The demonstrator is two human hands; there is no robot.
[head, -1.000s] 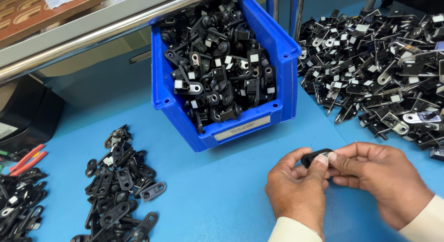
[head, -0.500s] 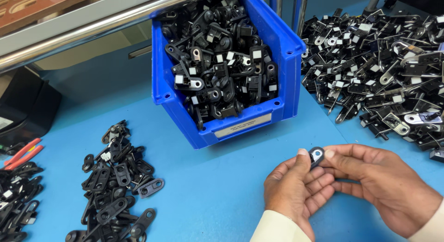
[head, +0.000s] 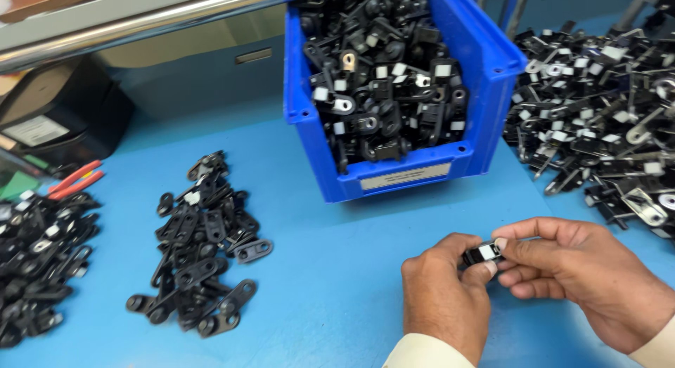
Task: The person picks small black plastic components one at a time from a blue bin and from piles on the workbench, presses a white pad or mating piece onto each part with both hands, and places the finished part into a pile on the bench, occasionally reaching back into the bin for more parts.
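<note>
My left hand [head: 446, 292] and my right hand [head: 587, 283] meet low on the right over the blue table [head: 316, 234]. Together they pinch one small black clip with a white patch [head: 484, 253] between thumbs and fingertips. Most of the clip is hidden by my fingers. Behind the hands stands a blue bin [head: 492, 66] filled with similar black clips.
A heap of black clips with metal tabs [head: 605, 129] lies at the right. A smaller pile of black link pieces [head: 200, 241] lies left of centre, another pile [head: 39, 262] at the far left edge beside red-handled pliers [head: 74, 179]. A black box [head: 63, 122] sits under a metal rail.
The view has shifted, so the bin and piles sit further right. My hands have turned the clip between the fingertips, and its white patch faces up now.
</note>
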